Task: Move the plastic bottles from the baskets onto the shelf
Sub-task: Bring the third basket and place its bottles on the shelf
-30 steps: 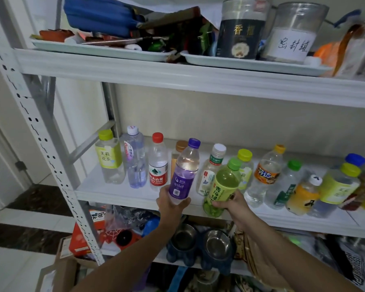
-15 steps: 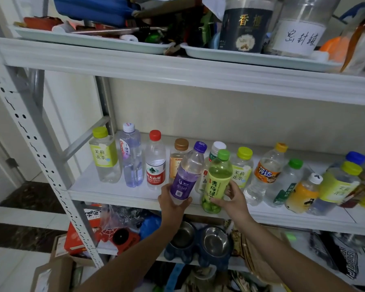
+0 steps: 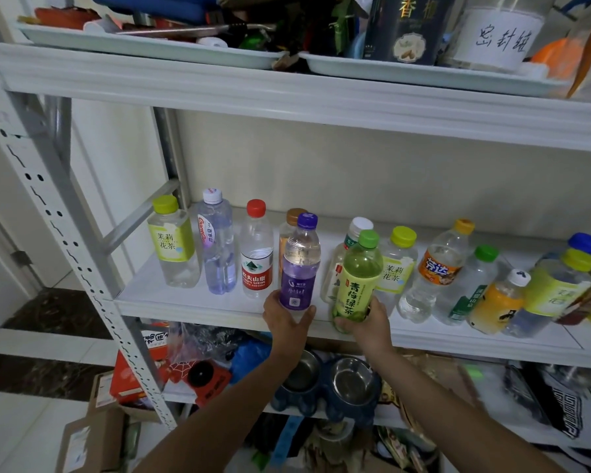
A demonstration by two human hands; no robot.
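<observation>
The left hand [image 3: 287,320] curled round the base of the purple-capped bottle [image 3: 300,268]; the right hand [image 3: 371,324], at its 3 o'clock, gripped the green tea bottle [image 3: 357,278] low; both bottles were at the front edge of the shelf [image 3: 191,302]. They looked best slid upright toward 12 o'clock before release.

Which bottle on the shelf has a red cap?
The clear water bottle with the red-and-white label, third from the left. No other bottle in view has a red cap.
</observation>
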